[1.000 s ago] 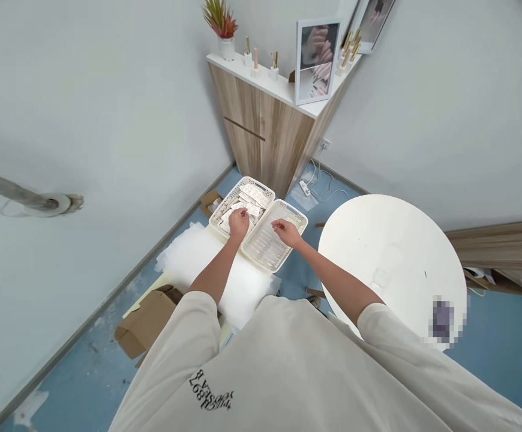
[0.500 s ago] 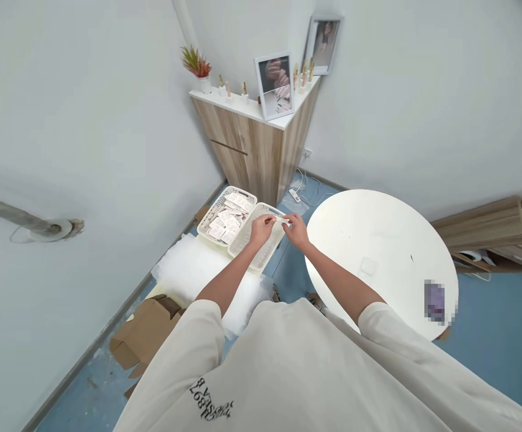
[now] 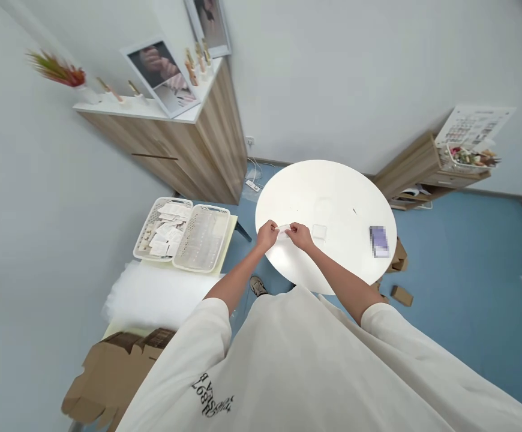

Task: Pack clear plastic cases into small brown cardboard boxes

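A small white, partly clear packet [image 3: 283, 230] is stretched between my two hands, above the near left part of the round white table [image 3: 333, 186]. My left hand [image 3: 267, 234] pinches its left end. The right end is between the closed fingers of my right hand [image 3: 300, 235]. Just right of that hand, a clear square piece [image 3: 319, 232] lies flat on the tabletop. What is inside the packet, if anything, is too small to make out.
To the left stand a white basket [image 3: 137, 240] of printed white packets and a second basket [image 3: 197, 269] of clear pieces. Bubble wrap [image 3: 153, 291] and cardboard boxes [image 3: 108, 375] lie nearer. A wooden cabinet [image 3: 216, 132] fills the corner. A blurred purple item [image 3: 378, 241] rests on the table.
My view has turned right. Both hands have moved from above the clear-piece basket to over the round table, and the white packet now shows plainly between them.
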### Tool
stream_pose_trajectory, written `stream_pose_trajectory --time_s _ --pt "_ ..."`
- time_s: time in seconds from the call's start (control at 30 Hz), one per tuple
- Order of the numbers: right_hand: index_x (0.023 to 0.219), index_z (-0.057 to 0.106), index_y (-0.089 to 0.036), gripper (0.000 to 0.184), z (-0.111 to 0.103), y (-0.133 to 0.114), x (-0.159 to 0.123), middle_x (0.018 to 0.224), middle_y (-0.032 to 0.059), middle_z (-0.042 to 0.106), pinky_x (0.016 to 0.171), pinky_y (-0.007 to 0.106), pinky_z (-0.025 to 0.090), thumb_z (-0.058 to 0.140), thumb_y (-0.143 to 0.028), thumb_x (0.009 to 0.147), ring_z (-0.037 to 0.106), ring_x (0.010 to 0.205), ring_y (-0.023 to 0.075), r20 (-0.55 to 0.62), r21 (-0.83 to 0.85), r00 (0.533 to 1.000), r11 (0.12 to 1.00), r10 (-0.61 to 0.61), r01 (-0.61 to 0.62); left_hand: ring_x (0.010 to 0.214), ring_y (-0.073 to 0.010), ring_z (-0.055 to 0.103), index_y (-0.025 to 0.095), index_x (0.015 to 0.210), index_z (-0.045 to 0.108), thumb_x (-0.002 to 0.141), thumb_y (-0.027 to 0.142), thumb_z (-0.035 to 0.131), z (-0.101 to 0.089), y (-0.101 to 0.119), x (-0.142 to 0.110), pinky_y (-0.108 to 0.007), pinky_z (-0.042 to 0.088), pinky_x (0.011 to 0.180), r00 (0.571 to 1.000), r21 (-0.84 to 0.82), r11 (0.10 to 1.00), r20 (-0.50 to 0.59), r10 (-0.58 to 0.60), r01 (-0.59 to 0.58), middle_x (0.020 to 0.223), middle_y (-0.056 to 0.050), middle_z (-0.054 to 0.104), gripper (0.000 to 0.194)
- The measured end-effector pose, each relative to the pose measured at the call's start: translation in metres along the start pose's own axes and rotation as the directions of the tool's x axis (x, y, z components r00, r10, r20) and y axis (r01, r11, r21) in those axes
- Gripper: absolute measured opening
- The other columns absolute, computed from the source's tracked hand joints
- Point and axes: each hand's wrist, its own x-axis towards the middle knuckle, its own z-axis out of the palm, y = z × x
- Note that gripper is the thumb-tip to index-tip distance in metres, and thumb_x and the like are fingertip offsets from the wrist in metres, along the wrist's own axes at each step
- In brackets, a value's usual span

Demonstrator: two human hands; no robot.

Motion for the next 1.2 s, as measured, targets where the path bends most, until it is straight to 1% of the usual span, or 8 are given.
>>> stream_pose_trajectory --time_s 0.27,0.43,0.53,0.67,0.77,0.87,1.0,1.2 --pt "0.100 0.068 -0.022 0.029 -0.053 0.102 -0.040 0.084 -0.0009 0.068 0.071 0.029 0.049 0.067 -0.035 0.074 0.062 0.077 0.0166 -0.043 0.277 0.945 0.913 0.324 -0.301 0.074 -0.0160 0.065 0.021 0.085 0.063 0.084 0.012 0.064 0.120 0.025 -0.015 -0.029 0.051 0.075 0.959 -0.144 0.963 0.204 -0.196 0.227 0.079 0.000 0.063 0.009" --pt "0.111 0.063 -0.020 0.041 -0.073 0.146 -0.062 0.085 0.0017 0.071 0.070 0.029 0.052 0.072 -0.030 0.073 0.067 0.079 0.0176 0.051 0.489 0.860 0.738 0.508 -0.465 0.075 -0.0149 0.070 0.020 0.085 0.054 0.085 0.011 0.065 0.183 0.037 -0.032 -0.031 0.056 0.078 0.871 -0.457 0.742 0.266 -0.413 0.491 0.078 0.000 0.063 0.014" --pt "0.104 0.064 -0.019 0.033 -0.081 0.160 -0.069 0.082 0.0023 0.071 0.071 0.028 0.053 0.072 -0.024 0.073 0.069 0.081 0.0180 0.106 0.548 0.830 0.665 0.547 -0.508 0.078 -0.0164 0.072 0.020 0.081 0.052 0.082 0.012 0.070 0.209 0.042 -0.043 -0.033 0.057 0.080 0.826 -0.485 0.670 0.300 -0.477 0.562 0.077 -0.001 0.065 0.019" --pt "0.102 0.067 -0.019 0.026 -0.090 0.172 -0.068 0.075 -0.0005 0.067 0.069 0.028 0.052 0.065 -0.022 0.076 0.068 0.077 0.0172 0.070 0.506 0.848 0.714 0.525 -0.484 0.086 -0.0198 0.071 0.020 0.080 0.057 0.081 0.017 0.071 0.222 0.039 -0.053 -0.034 0.056 0.081 0.818 -0.311 0.763 0.318 -0.479 0.567 0.083 -0.004 0.069 0.014" --pt "0.106 0.070 -0.020 0.030 -0.099 0.180 -0.059 0.075 -0.0010 0.066 0.069 0.029 0.052 0.057 -0.022 0.079 0.065 0.076 0.0175 0.032 0.382 0.873 0.802 0.486 -0.460 0.099 -0.0219 0.068 0.020 0.089 0.062 0.082 0.017 0.067 0.218 0.032 -0.051 -0.035 0.053 0.088 0.861 -0.127 0.864 0.235 -0.451 0.487 0.101 -0.008 0.072 0.010" --pt "0.107 0.072 -0.023 0.034 -0.106 0.186 -0.048 0.082 0.0005 0.069 0.076 0.031 0.052 0.050 -0.020 0.081 0.064 0.081 0.0184 0.021 0.221 0.904 0.879 0.428 -0.422 0.111 -0.0229 0.064 0.019 0.106 0.062 0.084 0.014 0.062 0.211 0.027 -0.044 -0.034 0.050 0.094 0.905 -0.024 0.918 0.180 -0.386 0.396 0.123 -0.011 0.067 0.023" --pt "0.106 0.073 -0.023 0.035 -0.105 0.192 -0.030 0.089 0.0022 0.070 0.083 0.033 0.051 0.047 -0.016 0.083 0.063 0.086 0.0189 0.032 0.071 0.930 0.928 0.365 -0.367 0.119 -0.0240 0.061 0.020 0.122 0.058 0.086 0.014 0.059 0.207 0.021 -0.034 -0.034 0.047 0.097 0.921 -0.017 0.940 0.207 -0.329 0.340 0.138 -0.012 0.059 0.036" --pt "0.102 0.070 -0.023 0.029 -0.085 0.203 -0.016 0.089 0.0021 0.068 0.078 0.030 0.049 0.051 -0.015 0.081 0.061 0.084 0.0185 0.039 -0.010 0.936 0.937 0.349 -0.349 0.120 -0.0220 0.061 0.023 0.125 0.054 0.088 0.017 0.060 0.213 0.010 -0.032 -0.032 0.047 0.098 0.907 -0.038 0.942 0.284 -0.309 0.333 0.140 -0.009 0.059 0.039"
